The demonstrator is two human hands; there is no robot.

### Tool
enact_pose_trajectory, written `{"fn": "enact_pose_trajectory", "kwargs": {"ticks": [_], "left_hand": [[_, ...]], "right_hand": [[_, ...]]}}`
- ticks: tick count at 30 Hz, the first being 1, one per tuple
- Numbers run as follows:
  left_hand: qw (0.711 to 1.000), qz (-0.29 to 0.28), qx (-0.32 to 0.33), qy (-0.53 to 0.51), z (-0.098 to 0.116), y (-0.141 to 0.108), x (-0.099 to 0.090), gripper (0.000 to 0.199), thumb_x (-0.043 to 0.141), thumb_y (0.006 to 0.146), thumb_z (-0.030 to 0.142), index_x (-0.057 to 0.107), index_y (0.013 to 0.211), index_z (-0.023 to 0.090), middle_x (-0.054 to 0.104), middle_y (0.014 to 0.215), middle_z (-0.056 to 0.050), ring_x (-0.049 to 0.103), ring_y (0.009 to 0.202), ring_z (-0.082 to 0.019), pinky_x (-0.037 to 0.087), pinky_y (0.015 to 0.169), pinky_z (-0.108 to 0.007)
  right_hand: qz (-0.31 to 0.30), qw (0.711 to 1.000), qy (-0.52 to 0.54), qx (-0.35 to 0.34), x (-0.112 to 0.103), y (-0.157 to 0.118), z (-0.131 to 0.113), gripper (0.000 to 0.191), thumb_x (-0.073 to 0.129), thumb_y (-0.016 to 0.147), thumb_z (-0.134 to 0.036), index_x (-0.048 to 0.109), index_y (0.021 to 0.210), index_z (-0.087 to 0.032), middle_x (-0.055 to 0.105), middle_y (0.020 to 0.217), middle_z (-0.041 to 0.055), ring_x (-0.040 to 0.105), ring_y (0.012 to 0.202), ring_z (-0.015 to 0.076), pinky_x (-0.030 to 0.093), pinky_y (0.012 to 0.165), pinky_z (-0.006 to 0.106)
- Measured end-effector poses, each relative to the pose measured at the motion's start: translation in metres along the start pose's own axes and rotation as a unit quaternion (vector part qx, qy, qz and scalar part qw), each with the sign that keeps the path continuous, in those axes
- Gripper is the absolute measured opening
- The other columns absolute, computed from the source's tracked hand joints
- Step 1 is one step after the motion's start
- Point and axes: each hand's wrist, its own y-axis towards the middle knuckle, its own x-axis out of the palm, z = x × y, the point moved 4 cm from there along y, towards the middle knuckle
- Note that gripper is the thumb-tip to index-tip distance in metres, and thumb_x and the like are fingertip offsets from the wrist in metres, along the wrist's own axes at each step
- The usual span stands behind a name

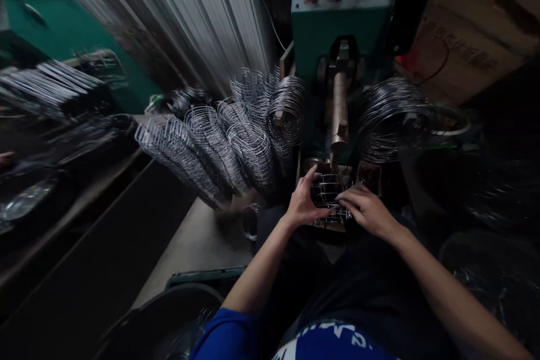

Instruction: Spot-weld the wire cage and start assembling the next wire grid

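Wire grid (327, 190) between both hands, under the machine's metal rod (340, 107).
Left hand (302, 201) spread wide at left edge; right hand (366, 209) fingers bunched at right edge, firm pinch can't be told. Probably best: steady grid level from both sides, line wires up squarely, fingertips clear of rod tip.

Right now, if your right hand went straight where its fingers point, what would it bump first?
Probably the wire grid, just at the fingertips of the right hand. They may already touch; depth is hard to judge.
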Motion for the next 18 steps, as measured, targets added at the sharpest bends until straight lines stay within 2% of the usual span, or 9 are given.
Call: {"fn": "enact_pose_trajectory", "kwargs": {"ticks": [2, 5, 7, 12, 18], "left_hand": [[1.000, 0.006, 0.005, 0.006, 0.000, 0.001, 0.002, 0.131, 0.096, 0.058, 0.037, 0.016, 0.162, 0.030, 0.058, 0.145, -0.012, 0.059, 0.131, -0.032, 0.051, 0.111, -0.052], [1.000, 0.019, 0.001, 0.005, 0.000, 0.003, 0.006, 0.133, 0.096, 0.059, 0.035, 0.013, 0.163, 0.032, 0.058, 0.145, -0.011, 0.059, 0.131, -0.031, 0.050, 0.111, -0.052], [1.000, 0.023, -0.007, 0.004, 0.001, 0.004, 0.008, 0.133, 0.096, 0.059, 0.035, 0.012, 0.163, 0.033, 0.058, 0.145, -0.011, 0.059, 0.131, -0.031, 0.051, 0.111, -0.052], [1.000, 0.026, -0.013, 0.002, 0.000, 0.008, 0.012, 0.133, 0.095, 0.060, 0.040, 0.012, 0.163, 0.032, 0.057, 0.147, -0.011, 0.058, 0.133, -0.032, 0.051, 0.111, -0.053], [0.997, 0.063, -0.005, -0.039, -0.009, 0.018, 0.014, 0.130, 0.096, 0.059, 0.045, 0.016, 0.161, 0.031, 0.058, 0.145, -0.013, 0.057, 0.135, -0.032, 0.046, 0.116, -0.053]], "right_hand": [[-0.010, 0.998, -0.066, -0.006, 0.009, -0.003, 0.005, 0.019, 0.056, 0.103, -0.017, 0.070, 0.116, -0.020, 0.074, 0.106, 0.0081, 0.062, 0.098, 0.0293, 0.053, 0.089, 0.044], [-0.030, 0.983, -0.181, 0.000, 0.019, -0.011, 0.008, 0.037, 0.060, 0.097, -0.008, 0.067, 0.131, -0.020, 0.072, 0.122, 0.0091, 0.059, 0.111, 0.0336, 0.053, 0.090, 0.048], [-0.032, 0.974, -0.226, -0.003, 0.023, -0.016, 0.008, 0.046, 0.059, 0.094, -0.003, 0.065, 0.136, -0.021, 0.071, 0.127, 0.0085, 0.059, 0.113, 0.0333, 0.053, 0.090, 0.048], [0.015, 0.981, -0.194, -0.026, 0.021, -0.018, 0.012, 0.041, 0.061, 0.096, -0.005, 0.066, 0.135, -0.020, 0.072, 0.126, 0.0076, 0.062, 0.107, 0.0313, 0.052, 0.092, 0.047], [0.052, 0.988, -0.142, -0.032, 0.020, -0.005, 0.026, 0.038, 0.049, 0.104, -0.010, 0.067, 0.134, -0.024, 0.073, 0.124, 0.0061, 0.066, 0.107, 0.0306, 0.050, 0.098, 0.052]]}}
